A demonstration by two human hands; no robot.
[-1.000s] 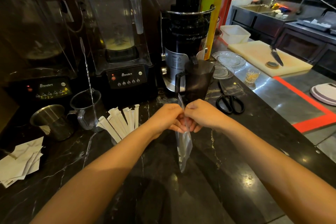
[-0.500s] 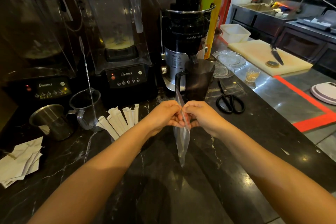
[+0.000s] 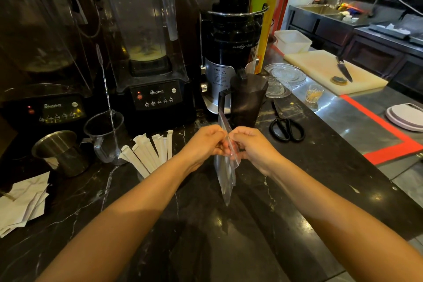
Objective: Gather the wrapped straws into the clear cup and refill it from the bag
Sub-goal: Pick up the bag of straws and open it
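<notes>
Both forearms reach in from the bottom corners and meet at the frame's centre above the dark marble table (image 3: 206, 236). The left hand (image 3: 202, 142) and the right hand (image 3: 254, 145) face each other knuckles up, fingers pinched on opposite sides of the upper part of the clear plastic bag (image 3: 225, 171), which hangs edge-on between them, its lower end pointing toward six o'clock. What the bag contains cannot be told.

At about nine o'clock from the hands, the wrapped straws (image 3: 148, 153) fan upward, roughly eight of them; the left forearm hides their lower ends and any cup holding them. Further toward nine stand a clear measuring jug (image 3: 105, 137) with a long bar spoon in it and a steel cup (image 3: 59, 153). At twelve o'clock sit two blenders (image 3: 146, 52), one juicer (image 3: 233, 48) and a dark pitcher (image 3: 247, 98). One pair of scissors (image 3: 287, 130) lies at two o'clock. Folded paper (image 3: 23, 206) lies at eight o'clock.
</notes>
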